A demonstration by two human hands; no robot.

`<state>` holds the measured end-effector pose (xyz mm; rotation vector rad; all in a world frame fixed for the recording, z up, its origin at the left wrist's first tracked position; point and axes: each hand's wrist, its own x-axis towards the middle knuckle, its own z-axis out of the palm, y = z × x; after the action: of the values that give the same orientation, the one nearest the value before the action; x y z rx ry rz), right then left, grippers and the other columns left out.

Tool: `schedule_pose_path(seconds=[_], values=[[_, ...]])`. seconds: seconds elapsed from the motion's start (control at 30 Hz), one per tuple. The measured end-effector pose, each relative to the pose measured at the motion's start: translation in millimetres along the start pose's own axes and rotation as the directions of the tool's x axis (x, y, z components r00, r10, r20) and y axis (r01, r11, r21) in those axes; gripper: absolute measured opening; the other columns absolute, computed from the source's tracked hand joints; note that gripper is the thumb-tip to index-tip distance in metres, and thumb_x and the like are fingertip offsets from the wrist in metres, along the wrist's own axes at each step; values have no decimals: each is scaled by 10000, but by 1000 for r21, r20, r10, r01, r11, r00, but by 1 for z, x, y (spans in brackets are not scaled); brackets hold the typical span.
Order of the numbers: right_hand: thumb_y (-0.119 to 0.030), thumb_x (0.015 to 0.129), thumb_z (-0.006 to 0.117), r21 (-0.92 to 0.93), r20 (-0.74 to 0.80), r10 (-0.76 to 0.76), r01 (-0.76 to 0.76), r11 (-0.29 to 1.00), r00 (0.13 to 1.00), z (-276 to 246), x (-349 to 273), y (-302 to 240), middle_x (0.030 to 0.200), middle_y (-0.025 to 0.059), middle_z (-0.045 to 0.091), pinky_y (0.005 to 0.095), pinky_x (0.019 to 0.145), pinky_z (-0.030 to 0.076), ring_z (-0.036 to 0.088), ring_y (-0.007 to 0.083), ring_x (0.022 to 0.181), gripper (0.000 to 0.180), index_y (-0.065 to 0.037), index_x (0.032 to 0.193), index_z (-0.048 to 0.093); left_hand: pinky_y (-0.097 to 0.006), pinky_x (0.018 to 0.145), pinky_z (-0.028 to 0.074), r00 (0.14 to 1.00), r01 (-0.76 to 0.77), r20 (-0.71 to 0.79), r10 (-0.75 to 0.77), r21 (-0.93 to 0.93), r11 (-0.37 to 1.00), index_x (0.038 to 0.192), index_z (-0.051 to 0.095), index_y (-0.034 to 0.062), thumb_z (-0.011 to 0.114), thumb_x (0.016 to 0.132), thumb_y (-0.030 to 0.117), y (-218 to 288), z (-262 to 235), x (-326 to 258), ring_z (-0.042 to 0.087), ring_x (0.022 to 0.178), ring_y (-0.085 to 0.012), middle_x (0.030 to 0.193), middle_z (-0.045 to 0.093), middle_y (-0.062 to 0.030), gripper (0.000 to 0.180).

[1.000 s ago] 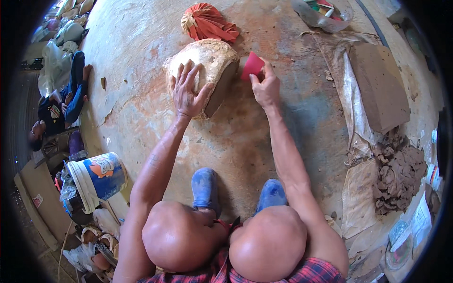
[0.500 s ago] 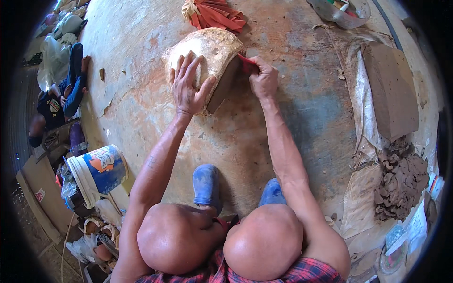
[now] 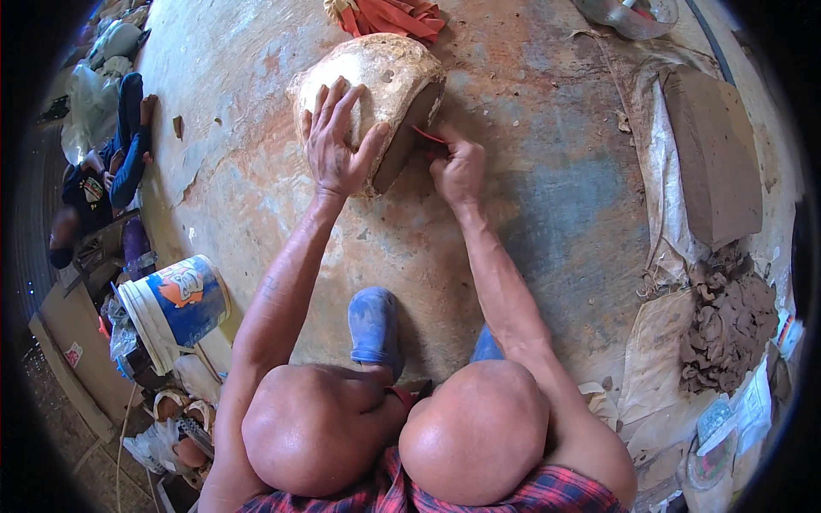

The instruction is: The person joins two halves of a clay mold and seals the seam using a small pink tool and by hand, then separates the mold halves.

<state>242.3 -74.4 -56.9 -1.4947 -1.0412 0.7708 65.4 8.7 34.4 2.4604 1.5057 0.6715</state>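
The pale shell (image 3: 389,81) looks rough, the clay block (image 3: 716,158) matt, the bucket (image 3: 195,312) smooth plastic.

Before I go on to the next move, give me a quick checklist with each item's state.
1. Left grip spread on the pale block: ok.
2. Right grip closed on the red scraper: ok.
3. Scraper's edge touching the block's dark side: cannot tell, too fine to judge.
4. Orange cloth apart from the block: cannot tell, they overlap in view.
5. Blue shoe apart from the block: ok.
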Motion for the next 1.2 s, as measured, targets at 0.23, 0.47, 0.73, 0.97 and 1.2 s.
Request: schedule_pose_path(seconds=[0.23,0.47,0.73,0.97,1.2], values=[[74,729,614,203,147,126,-155,967,981,25,-64,-18,963,218,765,419,796,589,774,331,932,309,-9,1003,729,-557,1279,153,1000,20,-9,-20,-28,999,1492,610,177,676,931,559,-4,1,-4,332,1573,-370,1624,487,-161,682],[130,794,585,385,352,-14,-131,913,936,44,-128,-72,917,161,768,391,773,588,775,279,883,302,-3,1013,744,-540,1266,205,1000,-1,16,3,-103,995,1521,580,186,674,967,499,-21,-4,-4,381,1551,-315,1611,503,-159,643],[85,812,602,302,20,102,-103,948,995,-33,-63,-88,854,125,726,353,722,551,711,214,791,265,-2,1041,704,-444,1146,467,973,203,207,-98,-579,790,1545,516,25,854,881,224,69,-30,-72,585,1379,-303,1466,630,-199,772],[-68,945,706,287,-88,109,-79,955,990,-25,-22,-98,866,180,734,407,699,541,718,282,768,145,19,1060,702,-319,791,606,874,362,77,-481,-763,536,1456,539,28,502,1137,261,32,-50,-63,741,982,-195,1223,721,-165,397],[-64,907,715,-11,-202,200,-206,978,959,-19,59,-6,986,234,760,477,802,539,736,412,917,182,-6,1080,707,-296,721,514,880,468,166,-444,-458,756,1196,547,49,774,850,45,3,-38,-89,569,818,-119,964,590,-35,414]])
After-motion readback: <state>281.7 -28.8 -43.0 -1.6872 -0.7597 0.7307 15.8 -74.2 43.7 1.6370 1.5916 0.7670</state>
